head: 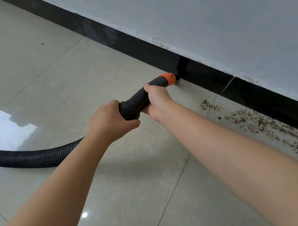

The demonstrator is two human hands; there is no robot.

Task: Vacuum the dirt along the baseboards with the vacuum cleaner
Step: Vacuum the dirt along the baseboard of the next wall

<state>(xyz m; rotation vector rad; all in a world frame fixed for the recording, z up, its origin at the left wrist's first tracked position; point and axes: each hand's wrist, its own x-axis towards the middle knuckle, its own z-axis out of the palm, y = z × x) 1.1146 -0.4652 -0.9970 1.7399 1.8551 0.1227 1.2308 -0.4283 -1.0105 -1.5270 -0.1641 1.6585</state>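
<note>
Left hand (112, 121) and right hand (156, 99) wrapped around vacuum handle (139, 100); nozzle at baseboard (205, 76); dirt (276, 126) along floor (66, 81) edge.

Bright daylight, glare on floor (6, 119)

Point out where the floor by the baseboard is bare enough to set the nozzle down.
Bare tile runs along the black baseboard to the left of the orange-collared black vacuum nozzle, and across the glossy beige tiled floor above the black ribbed hose. Crowded: brown crumbly dirt lines the baseboard on the right.
</note>
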